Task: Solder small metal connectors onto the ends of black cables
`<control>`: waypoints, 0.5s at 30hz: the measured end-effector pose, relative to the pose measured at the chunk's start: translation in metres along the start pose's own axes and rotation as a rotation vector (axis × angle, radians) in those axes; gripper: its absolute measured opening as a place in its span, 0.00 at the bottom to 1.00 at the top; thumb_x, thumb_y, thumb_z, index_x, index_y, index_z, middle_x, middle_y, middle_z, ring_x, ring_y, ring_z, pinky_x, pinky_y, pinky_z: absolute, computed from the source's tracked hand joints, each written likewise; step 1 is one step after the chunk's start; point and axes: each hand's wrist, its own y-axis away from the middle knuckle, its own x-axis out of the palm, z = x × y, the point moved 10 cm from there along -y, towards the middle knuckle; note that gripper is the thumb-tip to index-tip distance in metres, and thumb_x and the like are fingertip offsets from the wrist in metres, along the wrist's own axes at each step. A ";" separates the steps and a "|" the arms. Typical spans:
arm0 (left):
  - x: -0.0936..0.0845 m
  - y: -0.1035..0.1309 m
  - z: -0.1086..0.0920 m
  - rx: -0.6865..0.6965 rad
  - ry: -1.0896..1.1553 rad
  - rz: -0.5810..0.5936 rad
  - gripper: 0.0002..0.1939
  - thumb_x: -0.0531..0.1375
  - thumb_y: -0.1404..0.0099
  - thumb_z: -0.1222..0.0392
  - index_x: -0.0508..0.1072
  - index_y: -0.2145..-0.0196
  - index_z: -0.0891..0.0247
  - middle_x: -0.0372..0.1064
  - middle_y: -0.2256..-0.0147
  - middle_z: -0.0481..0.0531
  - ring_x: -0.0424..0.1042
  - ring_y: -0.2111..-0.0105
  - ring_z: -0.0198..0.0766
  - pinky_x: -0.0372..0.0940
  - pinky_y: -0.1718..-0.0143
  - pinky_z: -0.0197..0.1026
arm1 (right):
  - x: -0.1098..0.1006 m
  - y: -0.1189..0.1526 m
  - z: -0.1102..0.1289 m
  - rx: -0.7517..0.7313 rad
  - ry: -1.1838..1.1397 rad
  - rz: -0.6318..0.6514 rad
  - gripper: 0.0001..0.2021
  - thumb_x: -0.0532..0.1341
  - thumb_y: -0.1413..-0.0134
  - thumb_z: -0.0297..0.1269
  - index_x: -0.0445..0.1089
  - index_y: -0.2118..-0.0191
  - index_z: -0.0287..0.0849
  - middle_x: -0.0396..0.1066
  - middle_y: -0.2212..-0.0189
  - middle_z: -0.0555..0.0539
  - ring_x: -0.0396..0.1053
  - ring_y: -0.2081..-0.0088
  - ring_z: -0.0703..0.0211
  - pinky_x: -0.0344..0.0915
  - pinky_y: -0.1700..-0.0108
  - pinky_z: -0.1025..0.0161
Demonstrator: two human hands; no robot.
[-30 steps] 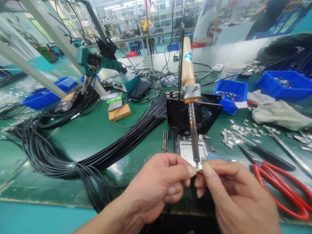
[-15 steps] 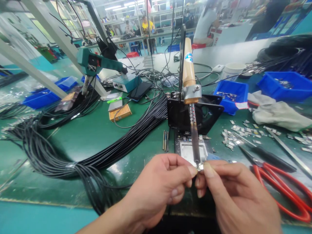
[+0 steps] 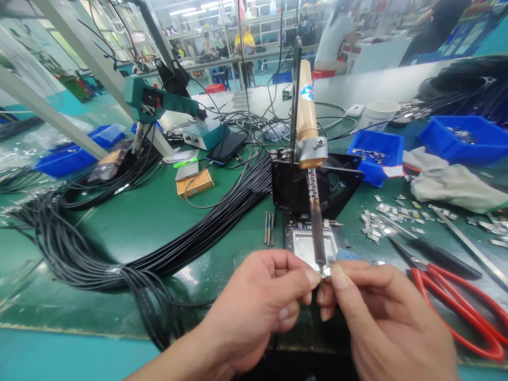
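Observation:
My left hand point(image 3: 270, 301) is closed in a pinch just under the tip of an upright soldering iron point(image 3: 317, 233). What its fingertips hold is too small and covered to make out. Facing it, my right hand point(image 3: 373, 307) pinches a small silver metal connector point(image 3: 326, 272) right at the iron's tip. The iron has a wooden handle and is clamped pointing downward. Behind the fingertips lies a shallow metal tray point(image 3: 305, 244). A bundle of black cables point(image 3: 190, 238) runs across the bench, one strand passing behind my left wrist.
Red-handled scissors point(image 3: 456, 312) and a black-handled tool point(image 3: 444, 256) lie to the right, near scattered metal connectors point(image 3: 373, 225). A black fan point(image 3: 325, 182) stands behind the iron. Blue bins point(image 3: 377, 153) and a pale glove point(image 3: 456, 185) sit farther back. People work in the background.
Both hands stay almost still at the iron's tip. The view shifts very slightly.

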 end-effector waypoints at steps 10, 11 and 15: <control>-0.001 0.002 0.000 0.007 0.010 -0.016 0.09 0.66 0.36 0.66 0.71 0.73 0.68 0.65 0.79 0.45 0.49 0.85 0.20 0.40 0.84 0.29 | -0.001 0.001 -0.001 -0.015 -0.008 -0.011 0.04 0.65 0.37 0.30 0.71 0.63 0.46 0.76 0.69 0.49 0.76 0.74 0.63 0.77 0.72 0.69; -0.001 0.002 0.000 0.008 0.011 -0.020 0.09 0.67 0.37 0.65 0.71 0.73 0.68 0.65 0.79 0.45 0.49 0.85 0.21 0.41 0.84 0.29 | -0.001 0.001 -0.001 -0.011 -0.007 -0.009 0.04 0.65 0.37 0.30 0.71 0.63 0.46 0.76 0.69 0.49 0.76 0.74 0.63 0.77 0.72 0.69; 0.000 0.002 -0.001 0.009 0.006 -0.021 0.10 0.67 0.37 0.65 0.71 0.74 0.68 0.65 0.79 0.45 0.49 0.85 0.21 0.41 0.84 0.28 | 0.001 0.002 0.000 -0.010 -0.007 -0.001 0.04 0.65 0.38 0.30 0.71 0.63 0.47 0.76 0.69 0.50 0.76 0.74 0.63 0.77 0.71 0.69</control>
